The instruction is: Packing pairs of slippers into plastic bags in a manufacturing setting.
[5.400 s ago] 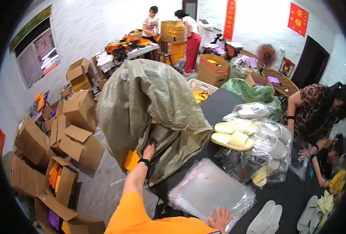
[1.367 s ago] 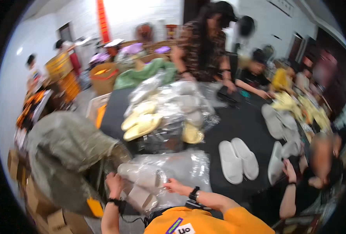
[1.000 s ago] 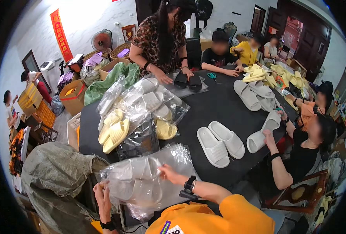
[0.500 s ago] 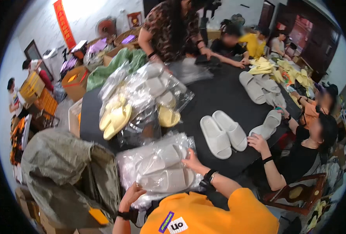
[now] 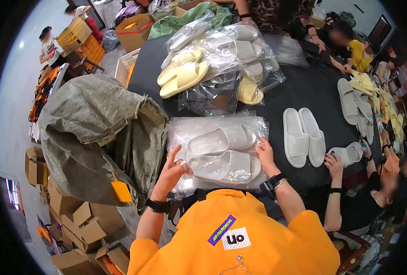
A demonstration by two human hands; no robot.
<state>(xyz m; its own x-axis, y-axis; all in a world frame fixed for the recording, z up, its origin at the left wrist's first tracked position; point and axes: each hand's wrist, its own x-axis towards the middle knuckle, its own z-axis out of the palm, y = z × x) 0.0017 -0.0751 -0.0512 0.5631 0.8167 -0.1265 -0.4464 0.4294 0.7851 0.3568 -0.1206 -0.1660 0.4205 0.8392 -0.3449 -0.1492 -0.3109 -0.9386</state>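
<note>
A pair of pale grey slippers (image 5: 224, 166) lies side by side inside a clear plastic bag (image 5: 180, 130), toes toward the right. The bag rests on more clear plastic at the near edge of the black table. My left hand (image 5: 170, 172) is at the bag's left side by the slipper heels, index finger stretched out and fingers apart. By the toes, my right hand (image 5: 266, 158) has its thumb and fingers closed on the bag's right edge. To the right stands an unbagged pair of pale grey slippers (image 5: 297, 142).
Beyond the bag lie bagged yellow slippers (image 5: 185, 80) and grey slippers (image 5: 245, 50). A large grey-green woven sack (image 5: 98, 133) stands at my left, with cardboard boxes (image 5: 91, 222) below. At right, a co-worker's hand (image 5: 334, 165) touches a grey slipper (image 5: 348, 155).
The view has swung so the table sits further right. The bagged slippers now lie straighter and flatter. My left hand's fingers have come apart, while my right hand has shifted along the toe end.
</note>
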